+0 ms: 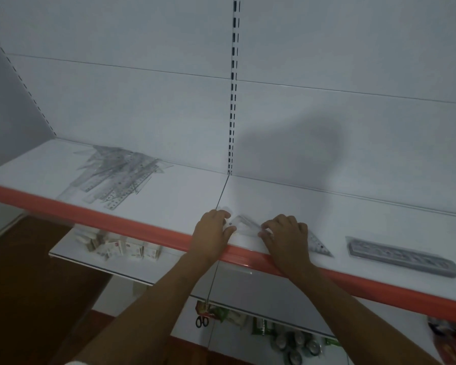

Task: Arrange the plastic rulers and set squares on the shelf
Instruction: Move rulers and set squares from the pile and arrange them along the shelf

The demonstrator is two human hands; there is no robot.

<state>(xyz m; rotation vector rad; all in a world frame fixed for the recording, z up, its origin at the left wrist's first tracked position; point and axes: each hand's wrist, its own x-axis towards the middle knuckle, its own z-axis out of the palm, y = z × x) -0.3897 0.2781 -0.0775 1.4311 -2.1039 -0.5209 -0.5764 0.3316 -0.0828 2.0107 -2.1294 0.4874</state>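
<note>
My left hand (213, 230) and right hand (287, 234) pinch a clear set square (248, 226) with curled fingers, flat on the shelf (184, 191) near its front edge. Loose ruler pile (119, 172) back left, packed rulers (403, 256) right.

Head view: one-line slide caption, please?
Both hands, left hand and right hand, hold clear plastic set squares on white shelf.

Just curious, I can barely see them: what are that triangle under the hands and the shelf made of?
The set square looks like clear, glossy plastic: the white shelf shows through it. The shelf seems to be white painted metal, smooth and matte, with an orange-red front strip, probably plastic.
</note>
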